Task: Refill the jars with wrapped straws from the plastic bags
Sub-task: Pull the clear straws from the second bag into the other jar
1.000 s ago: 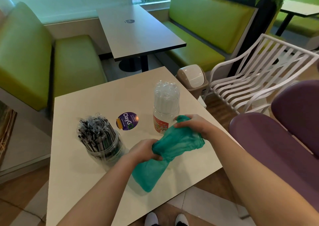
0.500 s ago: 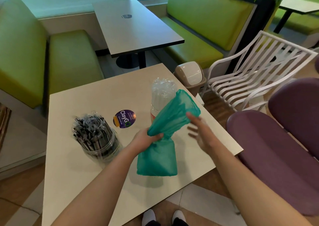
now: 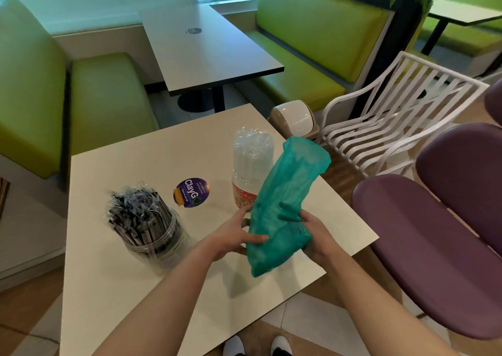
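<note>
Green plastic bag [image 3: 282,209], near the table's [image 3: 114,287] right edge, is now gripped by my left hand [image 3: 231,236] and right hand [image 3: 315,236] again, ready to empty.

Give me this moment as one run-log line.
left hand: holds green plastic bag | right hand: holds same bag | bag: lifted, tilted, in front of clear-straw jar | dark-straw jar: full
</note>
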{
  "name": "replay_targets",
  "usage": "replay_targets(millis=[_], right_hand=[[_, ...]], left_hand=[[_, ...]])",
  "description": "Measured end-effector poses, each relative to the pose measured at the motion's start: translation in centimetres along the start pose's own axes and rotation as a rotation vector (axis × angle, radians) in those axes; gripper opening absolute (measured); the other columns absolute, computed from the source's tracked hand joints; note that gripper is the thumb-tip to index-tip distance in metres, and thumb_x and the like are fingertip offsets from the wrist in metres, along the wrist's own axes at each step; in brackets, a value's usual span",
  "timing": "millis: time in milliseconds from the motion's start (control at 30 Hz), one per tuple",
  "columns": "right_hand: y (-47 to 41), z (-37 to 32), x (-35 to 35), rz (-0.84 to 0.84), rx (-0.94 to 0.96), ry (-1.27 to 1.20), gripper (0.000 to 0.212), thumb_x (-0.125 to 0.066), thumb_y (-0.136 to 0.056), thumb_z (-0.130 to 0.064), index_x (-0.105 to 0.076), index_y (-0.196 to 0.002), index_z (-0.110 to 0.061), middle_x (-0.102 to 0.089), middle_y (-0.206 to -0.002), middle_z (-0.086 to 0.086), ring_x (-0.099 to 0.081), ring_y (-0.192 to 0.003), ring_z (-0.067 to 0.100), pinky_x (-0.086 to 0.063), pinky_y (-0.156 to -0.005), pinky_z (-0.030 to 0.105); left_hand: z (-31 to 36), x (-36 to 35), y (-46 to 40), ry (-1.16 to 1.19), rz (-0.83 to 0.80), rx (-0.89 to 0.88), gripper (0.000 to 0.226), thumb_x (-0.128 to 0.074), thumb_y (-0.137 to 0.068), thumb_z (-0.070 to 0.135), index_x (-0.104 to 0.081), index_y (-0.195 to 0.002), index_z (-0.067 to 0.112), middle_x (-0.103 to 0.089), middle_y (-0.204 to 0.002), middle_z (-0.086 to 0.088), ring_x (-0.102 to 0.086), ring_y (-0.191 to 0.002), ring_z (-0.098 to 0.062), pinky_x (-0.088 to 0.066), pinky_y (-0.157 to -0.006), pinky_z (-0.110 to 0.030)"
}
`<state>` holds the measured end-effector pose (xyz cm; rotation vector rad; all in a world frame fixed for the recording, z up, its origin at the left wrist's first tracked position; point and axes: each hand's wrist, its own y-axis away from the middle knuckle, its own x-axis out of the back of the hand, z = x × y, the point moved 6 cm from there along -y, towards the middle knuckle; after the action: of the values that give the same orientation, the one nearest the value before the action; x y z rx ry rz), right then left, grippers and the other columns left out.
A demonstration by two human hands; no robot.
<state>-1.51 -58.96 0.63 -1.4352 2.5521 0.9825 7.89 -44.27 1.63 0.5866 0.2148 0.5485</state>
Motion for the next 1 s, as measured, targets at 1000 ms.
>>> replay_targets(millis=[1000], right_hand=[[2.2,-2.2,-0.5,-0.332,-0.001,0.627,0.068,-0.084,-0.072,-0.030,-0.047,-0.129,-0.027,-0.059,-0.130,-0.004,-0.059,-0.116,0.014,-0.046,-0.105,0.035]], left_hand=[[-0.1,-0.4,-2.9,0.261,0.133,0.025,0.048,-0.047,-0.095,-0.002,-0.053,-0.136,0.021,-0.067,-0.123,-0.009,-0.068,-0.106,-0.028,-0.057,-0.090,-0.045]])
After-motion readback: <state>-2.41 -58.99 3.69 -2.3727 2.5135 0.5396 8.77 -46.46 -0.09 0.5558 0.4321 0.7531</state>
